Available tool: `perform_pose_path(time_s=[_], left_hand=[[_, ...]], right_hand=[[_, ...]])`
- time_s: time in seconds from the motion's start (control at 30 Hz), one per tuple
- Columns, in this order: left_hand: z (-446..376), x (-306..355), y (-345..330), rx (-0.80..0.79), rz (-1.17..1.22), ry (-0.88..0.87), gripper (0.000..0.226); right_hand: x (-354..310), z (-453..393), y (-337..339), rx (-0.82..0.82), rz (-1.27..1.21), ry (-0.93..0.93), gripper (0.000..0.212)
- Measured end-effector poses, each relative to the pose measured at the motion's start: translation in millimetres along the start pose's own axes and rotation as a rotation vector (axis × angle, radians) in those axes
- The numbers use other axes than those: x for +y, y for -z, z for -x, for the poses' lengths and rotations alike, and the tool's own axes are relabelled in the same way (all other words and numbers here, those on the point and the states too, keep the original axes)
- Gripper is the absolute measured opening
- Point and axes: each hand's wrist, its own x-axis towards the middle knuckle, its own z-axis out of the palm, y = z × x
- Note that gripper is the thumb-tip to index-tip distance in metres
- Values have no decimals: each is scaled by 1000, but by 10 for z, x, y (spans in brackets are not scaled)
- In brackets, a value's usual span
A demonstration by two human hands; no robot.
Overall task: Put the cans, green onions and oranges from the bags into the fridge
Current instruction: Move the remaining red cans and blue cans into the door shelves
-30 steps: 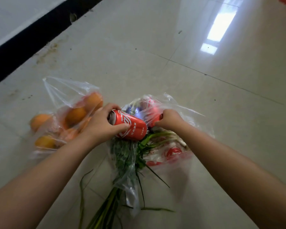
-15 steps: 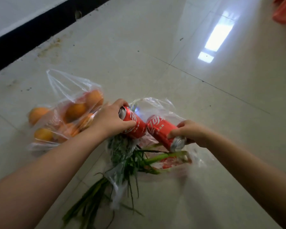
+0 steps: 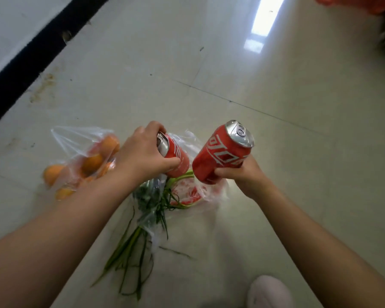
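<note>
My left hand [image 3: 142,155] grips a red can [image 3: 176,157] by its top end, above the bags on the floor. My right hand [image 3: 242,174] holds a second red can [image 3: 222,152] by its lower end, tilted with its silver top up and to the right. Below them lies a clear plastic bag [image 3: 200,192] with red shapes inside. Green onions [image 3: 129,243] stick out of another clear bag towards me. To the left, a clear bag [image 3: 76,143] holds several oranges [image 3: 91,163]. No fridge is in view.
Glossy pale floor tiles [image 3: 276,152] spread all round the bags. A white wall with a black skirting [image 3: 31,52] runs along the upper left. The pale toe of a shoe [image 3: 269,292] shows at the bottom right. Something red-orange [image 3: 360,3] sits at the top right corner.
Both hands have lifted their cans up out of the bag. The right hand's can has swung from pointing down to top-up, and the view has risen.
</note>
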Motion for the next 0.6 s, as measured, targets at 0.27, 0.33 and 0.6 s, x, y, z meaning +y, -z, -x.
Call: perform_pose_path(time_s=[0.27,0.33,0.6], left_hand=[[481,1826,1684,-120,-113,-208,64],[557,2455,2113,-149,-133,-292,63],[889,5195,3571,-52,-134,-648,64]], right_hand=[[-2305,1324,289,469,165,71,69],[-2953,1638,366,542,227,108,67],[-5470,2895,1315,761,349,358,69]])
